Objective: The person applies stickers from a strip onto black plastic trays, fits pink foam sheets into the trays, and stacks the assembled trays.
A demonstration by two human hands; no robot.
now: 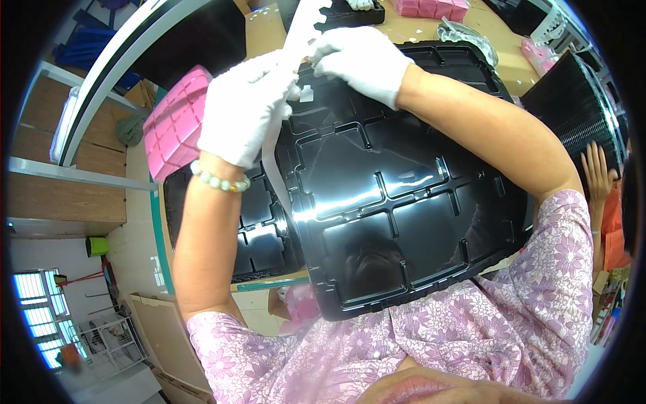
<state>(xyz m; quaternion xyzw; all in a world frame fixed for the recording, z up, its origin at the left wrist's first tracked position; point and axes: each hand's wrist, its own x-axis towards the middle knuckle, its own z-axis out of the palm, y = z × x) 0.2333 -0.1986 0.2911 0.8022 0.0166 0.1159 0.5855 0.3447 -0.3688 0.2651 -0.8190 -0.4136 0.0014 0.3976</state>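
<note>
My left hand [239,108], in a white glove with a beaded bracelet at the wrist, grips a long white paper strip [277,176]. The strip has a notched edge at its upper end and hangs down past the hand over a large black plastic tray [417,236]. This glossy tray has moulded compartments and leans against my lap. My right hand [363,64], also gloved, is closed at the tray's far edge beside the strip; its fingertips are pressed together and what they hold cannot be made out. A small white label [307,93] lies on the tray between the hands.
Another black tray [252,246] lies to the left, beside a pink wrapped stack [178,124]. More pink blocks [431,8] are at the far side of the table. Stacked black trays [572,101] stand at right, where another person's hand [597,172] touches them.
</note>
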